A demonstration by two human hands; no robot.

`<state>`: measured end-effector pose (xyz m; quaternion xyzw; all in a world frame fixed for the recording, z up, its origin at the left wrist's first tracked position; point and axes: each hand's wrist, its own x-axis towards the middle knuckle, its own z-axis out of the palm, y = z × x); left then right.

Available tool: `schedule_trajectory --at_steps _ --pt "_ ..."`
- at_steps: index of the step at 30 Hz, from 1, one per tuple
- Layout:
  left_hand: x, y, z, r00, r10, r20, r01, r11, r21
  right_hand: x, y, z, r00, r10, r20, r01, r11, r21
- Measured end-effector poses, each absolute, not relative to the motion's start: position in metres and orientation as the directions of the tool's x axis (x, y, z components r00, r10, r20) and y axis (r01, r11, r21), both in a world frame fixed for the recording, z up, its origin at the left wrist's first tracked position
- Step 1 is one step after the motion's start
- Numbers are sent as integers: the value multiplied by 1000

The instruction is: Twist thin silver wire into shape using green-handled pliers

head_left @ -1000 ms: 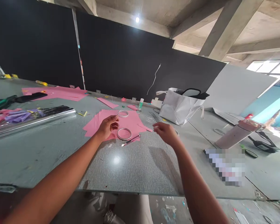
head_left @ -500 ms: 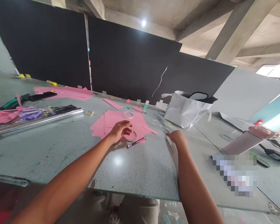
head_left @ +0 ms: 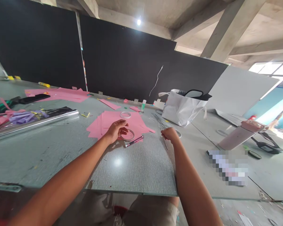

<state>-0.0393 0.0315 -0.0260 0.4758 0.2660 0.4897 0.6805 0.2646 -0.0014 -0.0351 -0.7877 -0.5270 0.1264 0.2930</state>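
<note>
Since the earliest frame, the left hand [head_left: 113, 131] has come closer to the near tape roll [head_left: 133, 135], and the right hand [head_left: 171, 134] has curled inward beside the thin wires [head_left: 158, 120]. Half open, the left hand has its fingers bent at the roll's left rim. The right hand is closed, though whether it pinches a wire I cannot tell. The near roll lies on the near part of the pink paper sheets [head_left: 137, 122], left of a utility knife [head_left: 134, 141]; the wires lie on the table [head_left: 136, 169], left of the white bag [head_left: 182, 110]. The roll should be light and stiff, best taken by opposite rims; the wires look slim, springy and tangle-prone, better held mid-length.
</note>
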Motion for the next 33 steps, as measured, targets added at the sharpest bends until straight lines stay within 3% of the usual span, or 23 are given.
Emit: schedule_trajectory --at_steps 5,8,10,13,16,19,23,27,33 --pt "-41 32 -26 372 920 119 -420 52 906 256 -8 -20 438 898 50 433 -162 -887" --pt "-43 33 -25 368 920 136 -430 38 902 253 -12 -7 439 898 45 266 -82 -960" --pt "-42 32 -25 369 919 139 -434 39 900 251 -17 3 422 907 -2 66 -32 -997" --pt "-39 28 -24 381 916 124 -432 57 900 243 -26 17 336 941 -47 -166 10 -986" --pt "-35 23 -24 403 909 104 -425 85 901 225 -32 25 243 969 34 -90 57 -994" --pt "-29 19 -25 402 912 82 -414 101 904 195 -31 19 193 965 175 134 151 -979" --pt "-25 19 -25 360 930 68 -412 93 906 150 -21 -10 110 862 495 439 405 -802" --pt "-24 22 -23 300 947 113 -451 37 892 124 -17 -38 -63 839 540 474 502 -724" --pt "-27 26 -18 146 983 113 -492 -27 870 125 -12 -45 -52 847 528 433 496 -753"
